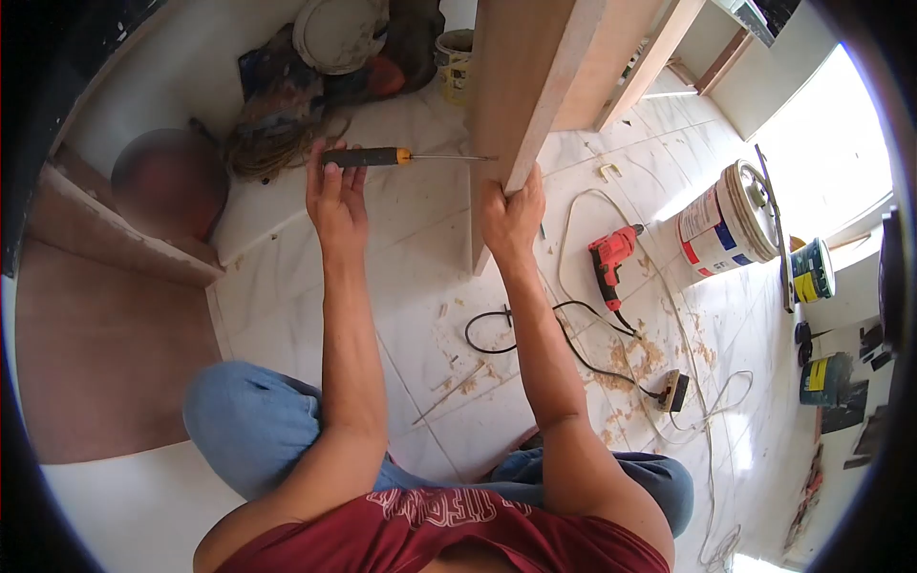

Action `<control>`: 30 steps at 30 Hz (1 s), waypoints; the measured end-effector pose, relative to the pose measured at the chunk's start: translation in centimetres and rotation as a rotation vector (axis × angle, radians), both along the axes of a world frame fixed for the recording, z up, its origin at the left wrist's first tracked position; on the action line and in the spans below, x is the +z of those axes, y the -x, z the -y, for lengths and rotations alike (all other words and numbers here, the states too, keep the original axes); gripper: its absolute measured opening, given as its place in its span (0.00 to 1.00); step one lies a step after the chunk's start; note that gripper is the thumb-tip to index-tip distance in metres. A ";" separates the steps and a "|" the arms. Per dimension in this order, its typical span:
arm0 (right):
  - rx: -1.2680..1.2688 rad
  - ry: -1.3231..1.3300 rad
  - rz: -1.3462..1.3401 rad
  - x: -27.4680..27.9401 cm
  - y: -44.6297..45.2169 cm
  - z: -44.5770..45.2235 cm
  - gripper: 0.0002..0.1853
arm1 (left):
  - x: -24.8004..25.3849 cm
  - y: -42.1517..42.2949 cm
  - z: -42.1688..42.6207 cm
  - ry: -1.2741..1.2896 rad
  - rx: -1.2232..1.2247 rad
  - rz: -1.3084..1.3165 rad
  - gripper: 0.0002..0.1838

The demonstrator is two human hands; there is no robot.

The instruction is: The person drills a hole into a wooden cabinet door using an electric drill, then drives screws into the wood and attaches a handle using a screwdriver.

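A screwdriver (368,157) with a black and orange handle lies level in my left hand (338,196), whose fingers are closed on the handle. The shaft points right, and its tip meets the face of an upright wooden panel (521,76) near its lower part. My right hand (514,218) grips the edge of that panel just below and to the right of the tip. Whether a screw sits under the tip is too small to tell.
Right of the panel, a red drill (613,263) lies on the tiled floor (420,248) among cables, wood shavings and a socket block (673,392). A large white bucket (728,220) stands farther right. A brown board (105,353) is at the left.
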State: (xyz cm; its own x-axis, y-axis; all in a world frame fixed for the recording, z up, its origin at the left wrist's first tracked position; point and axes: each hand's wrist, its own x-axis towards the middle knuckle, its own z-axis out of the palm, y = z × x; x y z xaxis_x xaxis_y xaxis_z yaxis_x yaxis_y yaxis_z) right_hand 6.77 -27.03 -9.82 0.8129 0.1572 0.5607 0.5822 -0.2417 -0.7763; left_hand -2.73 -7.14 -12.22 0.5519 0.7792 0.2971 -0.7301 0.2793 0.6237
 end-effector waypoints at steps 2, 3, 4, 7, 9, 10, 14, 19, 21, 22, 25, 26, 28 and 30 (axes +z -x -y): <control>0.006 0.000 -0.027 0.0 0.0 0.2 0.23 | 0.3 -0.2 0.4 0.063 -0.018 -0.025 0.28; 0.008 -0.001 -0.035 0.1 0.0 0.2 0.24 | 0.6 -0.2 0.6 0.094 -0.026 -0.040 0.28; 0.010 -0.002 -0.045 0.1 0.1 0.2 0.24 | 0.9 0.0 0.6 0.127 0.022 -0.122 0.29; -0.010 0.017 -0.049 0.1 0.3 -0.2 0.24 | 0.9 0.1 0.4 0.148 0.132 -0.253 0.30; -0.009 0.002 -0.051 0.0 0.2 -0.1 0.24 | 0.0 -0.2 0.4 0.068 0.156 -0.186 0.30; 0.003 -0.026 -0.057 0.0 0.0 0.1 0.24 | -0.2 -0.2 0.3 0.040 0.112 -0.148 0.30; -0.009 -0.018 -0.045 0.3 -0.3 1.0 0.24 | -0.2 0.0 0.1 0.031 -0.024 -0.137 0.30; -0.035 0.014 -0.002 0.0 -0.2 0.4 0.24 | 0.3 0.0 0.3 -0.017 0.095 -0.362 0.32; -0.043 0.020 0.007 -0.1 -0.3 0.6 0.24 | 0.0 -0.3 0.7 -0.041 0.122 -0.210 0.32; -0.042 0.025 -0.002 -0.1 -0.4 0.7 0.25 | 0.0 -0.3 0.9 -0.049 0.087 -0.151 0.31; -0.026 0.027 -0.019 -0.2 -0.5 1.0 0.26 | 0.1 -0.3 0.9 -0.023 -0.042 -0.034 0.30; -0.019 0.023 -0.022 -0.1 -0.5 1.0 0.27 | 0.2 -0.4 0.6 0.022 -0.105 -0.032 0.30; -0.035 0.038 -0.019 0.0 -0.2 0.7 0.27 | 0.4 -0.5 0.2 0.070 -0.094 -0.154 0.31; -0.042 0.042 -0.019 0.1 0.1 0.5 0.28 | 0.8 -0.1 -0.1 0.068 0.057 -0.394 0.33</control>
